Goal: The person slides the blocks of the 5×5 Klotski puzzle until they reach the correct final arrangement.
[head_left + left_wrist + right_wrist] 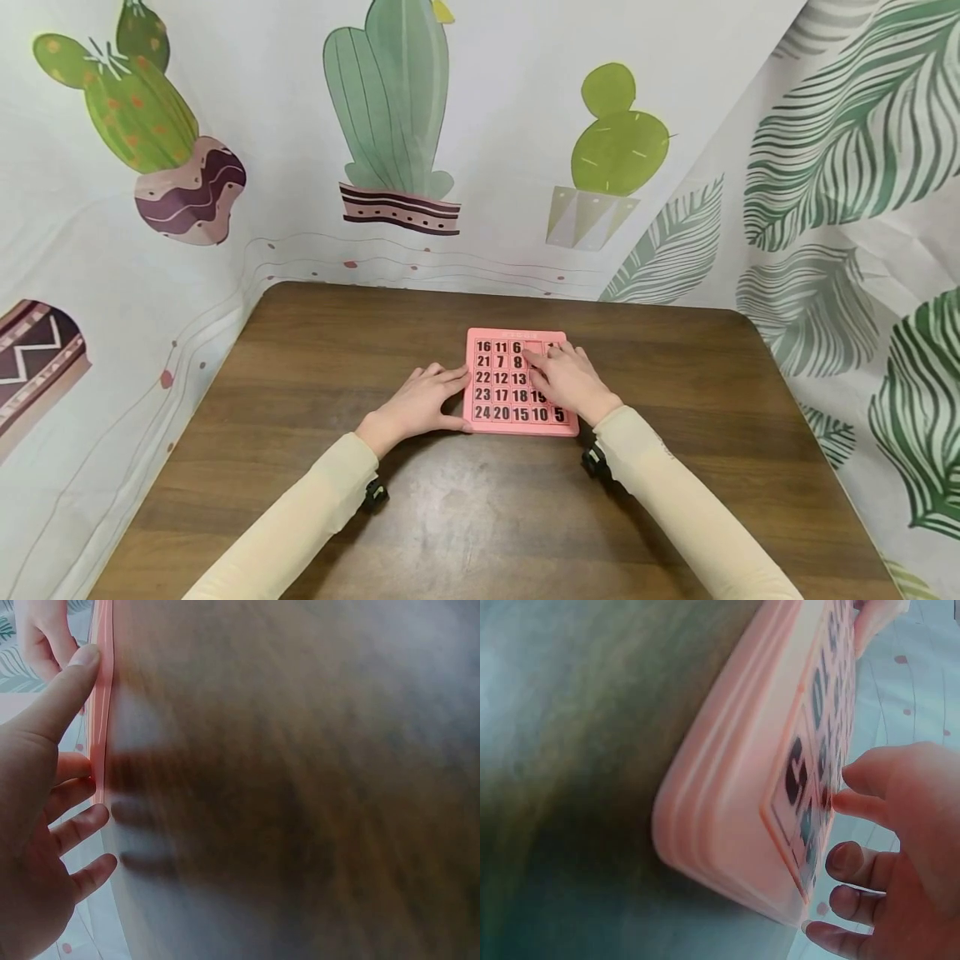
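Note:
A pink sliding number puzzle (521, 428) lies flat on the table, with black numbers on its square tiles. My left hand (420, 402) rests at the puzzle's left side: the thumb touches the near edge by the corner, and the fingers extend along the left edge. Over the right part of the board is my right hand (572, 382), its fingertips on or just above the tiles and hiding several of them. A bare slot shows in the top row, right of the 6 tile (517, 347). From the right wrist view, the puzzle's rounded, layered corner (697, 817) sits beside the right hand's loosely bent fingers.
The dark brown wooden table (465, 508) extends around the puzzle on all sides. Behind it hangs a white cloth (502, 192) printed with cacti and leaves. Dark wrist devices sit under both sleeves, such as the left wrist device (376, 493).

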A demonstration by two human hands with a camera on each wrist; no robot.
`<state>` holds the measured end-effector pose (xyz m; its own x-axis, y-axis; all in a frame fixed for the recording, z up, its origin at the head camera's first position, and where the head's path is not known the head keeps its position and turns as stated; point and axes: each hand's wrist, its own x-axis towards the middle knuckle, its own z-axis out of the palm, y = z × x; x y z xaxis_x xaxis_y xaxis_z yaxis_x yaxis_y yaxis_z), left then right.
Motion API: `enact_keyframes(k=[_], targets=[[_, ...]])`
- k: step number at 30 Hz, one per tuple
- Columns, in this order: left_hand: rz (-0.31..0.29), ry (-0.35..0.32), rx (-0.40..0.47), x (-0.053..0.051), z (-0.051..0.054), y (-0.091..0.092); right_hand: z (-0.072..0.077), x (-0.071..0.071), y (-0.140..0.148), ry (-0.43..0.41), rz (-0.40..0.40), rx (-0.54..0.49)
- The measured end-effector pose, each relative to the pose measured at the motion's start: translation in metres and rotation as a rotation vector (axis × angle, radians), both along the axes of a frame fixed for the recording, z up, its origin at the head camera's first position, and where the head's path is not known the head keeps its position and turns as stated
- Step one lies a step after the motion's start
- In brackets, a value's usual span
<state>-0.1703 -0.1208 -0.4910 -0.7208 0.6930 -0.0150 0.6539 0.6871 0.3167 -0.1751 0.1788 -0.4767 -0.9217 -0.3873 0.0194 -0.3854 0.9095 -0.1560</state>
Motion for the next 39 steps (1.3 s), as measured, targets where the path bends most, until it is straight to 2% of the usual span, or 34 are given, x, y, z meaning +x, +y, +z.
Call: enact_keyframes(k=[9, 15, 28, 35, 39], targets=[[0.003, -0.001, -0.008, 0.0, 0.001, 0.0, -0.002, 0.006, 0.031, 0.066, -0.043, -0.03], [0.002, -0.01, -0.005, -0.001, 0.001, -0.001, -0.008, 0.009, 0.045, 0.026, -0.083, -0.041], [0.018, -0.024, 0.005, -0.001, 0.003, -0.001, -0.009, 0.007, 0.044, 0.015, -0.074, -0.045], [0.009, -0.017, -0.007, -0.002, 0.002, -0.001, -0.01, 0.006, 0.039, 0.056, -0.056, -0.042], [0.01, -0.022, -0.004, -0.002, 0.001, 0.0, -0.01, 0.005, 0.037, 0.05, -0.054, -0.033]])
